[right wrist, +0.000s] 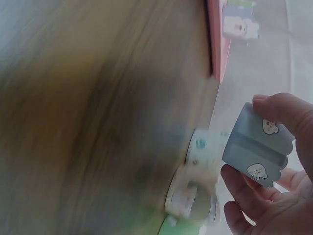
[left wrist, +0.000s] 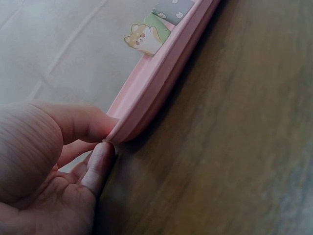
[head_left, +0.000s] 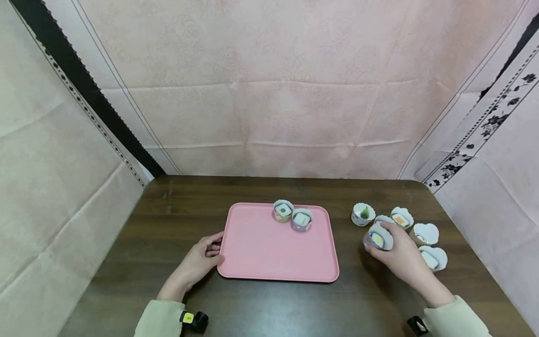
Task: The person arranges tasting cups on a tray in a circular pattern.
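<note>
A pink tray (head_left: 269, 252) lies on the brown table. My left hand (head_left: 201, 260) pinches its left rim between thumb and fingers; the left wrist view shows this grip on the rim (left wrist: 161, 83) closely. Two small scalloped paper cups, one green-sided (head_left: 283, 211) and one greyish (head_left: 302, 220), stand together near the tray's back edge. My right hand (head_left: 397, 255) holds another paper cup (head_left: 377, 238), right of the tray. In the right wrist view this cup (right wrist: 254, 144) is grey-blue with white animal faces, off the table between thumb and fingers.
Around the right hand stand several more paper cups: one with a green bit inside (head_left: 363, 214), one with an orange bit (head_left: 402, 218), and pale ones (head_left: 425, 233) at the right. A patterned cloth (head_left: 269, 117) hangs behind the table.
</note>
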A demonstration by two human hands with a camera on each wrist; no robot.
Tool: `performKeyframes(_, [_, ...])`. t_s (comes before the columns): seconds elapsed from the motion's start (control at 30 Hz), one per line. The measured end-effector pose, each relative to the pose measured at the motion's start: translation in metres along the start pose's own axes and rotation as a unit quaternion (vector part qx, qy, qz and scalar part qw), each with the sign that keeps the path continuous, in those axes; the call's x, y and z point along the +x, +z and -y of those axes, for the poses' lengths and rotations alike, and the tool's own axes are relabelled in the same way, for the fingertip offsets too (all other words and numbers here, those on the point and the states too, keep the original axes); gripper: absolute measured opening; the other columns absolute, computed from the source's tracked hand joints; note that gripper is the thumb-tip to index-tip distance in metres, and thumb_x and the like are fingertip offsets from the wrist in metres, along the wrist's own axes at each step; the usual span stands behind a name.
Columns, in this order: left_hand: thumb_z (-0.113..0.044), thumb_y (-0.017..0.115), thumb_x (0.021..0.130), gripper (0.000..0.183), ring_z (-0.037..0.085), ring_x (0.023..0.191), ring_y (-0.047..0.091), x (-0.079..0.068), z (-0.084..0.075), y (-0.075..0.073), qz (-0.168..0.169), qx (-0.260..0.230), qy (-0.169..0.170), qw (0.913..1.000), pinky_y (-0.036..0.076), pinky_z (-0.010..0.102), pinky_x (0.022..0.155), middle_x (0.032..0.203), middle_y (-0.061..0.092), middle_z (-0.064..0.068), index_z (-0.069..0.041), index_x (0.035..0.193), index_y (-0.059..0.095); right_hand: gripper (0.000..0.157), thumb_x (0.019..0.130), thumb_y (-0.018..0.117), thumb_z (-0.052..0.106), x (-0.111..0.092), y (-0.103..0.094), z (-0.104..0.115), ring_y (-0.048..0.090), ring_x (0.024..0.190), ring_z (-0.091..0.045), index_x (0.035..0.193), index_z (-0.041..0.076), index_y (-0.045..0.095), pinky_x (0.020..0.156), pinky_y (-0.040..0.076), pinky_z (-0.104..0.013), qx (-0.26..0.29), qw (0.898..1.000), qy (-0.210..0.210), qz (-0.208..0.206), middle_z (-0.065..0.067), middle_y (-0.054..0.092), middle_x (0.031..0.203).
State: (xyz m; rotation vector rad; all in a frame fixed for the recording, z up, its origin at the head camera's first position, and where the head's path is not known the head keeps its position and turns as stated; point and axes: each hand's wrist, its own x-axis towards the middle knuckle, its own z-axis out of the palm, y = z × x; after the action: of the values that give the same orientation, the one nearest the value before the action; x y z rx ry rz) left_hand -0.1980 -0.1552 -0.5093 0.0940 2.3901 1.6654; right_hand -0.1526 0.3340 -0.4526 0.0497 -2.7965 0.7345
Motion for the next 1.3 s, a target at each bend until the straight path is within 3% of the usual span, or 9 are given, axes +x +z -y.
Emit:
performKeyframes(0.27, [-0.002, 0.066, 0.076, 0.061, 0.020, 0.099, 0.050, 0.001, 0.001, -0.001, 0.002, 0.003, 0.004, 1.0000, 0.046, 0.030, 0.079, 0.122, 0.042, 0.004, -0.018, 0.131, 0.045, 0.076, 0.069, 0.071, 0.047, 0.012, 0.023, 0.027, 0.049, 0.096, -0.029, 0.125, 0.003, 0.041, 0.078, 0.041, -0.046, 0.037, 0.999, -0.007, 0.035, -0.014, 0.048, 0.113])
performKeyframes(0.6, [-0.002, 0.067, 0.076, 0.061, 0.020, 0.099, 0.050, 0.003, 0.003, 0.000, 0.002, 0.009, 0.001, 1.0000, 0.046, 0.030, 0.080, 0.122, 0.042, 0.004, -0.020, 0.130, 0.046, 0.067, 0.068, 0.076, 0.034, 0.017, 0.048, 0.057, 0.051, 0.094, -0.022, 0.120, 0.006, 0.044, 0.080, 0.044, -0.042, 0.065, 0.995, -0.032, 0.063, -0.007, 0.051, 0.108])
performKeyframes(0.9, [-0.002, 0.067, 0.076, 0.061, 0.020, 0.099, 0.051, 0.000, 0.001, 0.000, -0.001, 0.005, -0.003, 1.0000, 0.048, 0.029, 0.076, 0.118, 0.044, 0.006, -0.019, 0.131, 0.046, 0.068, 0.067, 0.077, 0.032, 0.022, 0.066, 0.078, 0.053, 0.092, -0.020, 0.121, 0.010, 0.041, 0.074, 0.048, -0.038, 0.066, 0.993, -0.003, 0.099, -0.004, 0.051, 0.107])
performKeyframes(1.1, [-0.003, 0.067, 0.076, 0.061, 0.020, 0.098, 0.051, 0.001, 0.003, 0.000, -0.002, 0.003, -0.004, 1.0000, 0.048, 0.029, 0.076, 0.117, 0.044, 0.006, -0.020, 0.130, 0.046, 0.065, 0.065, 0.078, 0.034, 0.025, 0.076, 0.087, 0.047, 0.091, -0.025, 0.116, 0.012, 0.043, 0.076, 0.043, -0.042, 0.046, 0.994, -0.004, 0.100, -0.002, 0.053, 0.103])
performKeyframes(1.3, [-0.002, 0.066, 0.076, 0.061, 0.020, 0.098, 0.051, 0.000, 0.002, 0.000, -0.001, 0.003, -0.005, 1.0000, 0.048, 0.029, 0.076, 0.117, 0.044, 0.005, -0.020, 0.130, 0.046, 0.065, 0.063, 0.080, 0.032, 0.028, 0.083, 0.090, 0.051, 0.090, -0.019, 0.114, 0.009, 0.046, 0.084, 0.033, -0.044, 0.036, 0.995, -0.029, 0.093, -0.003, 0.054, 0.100])
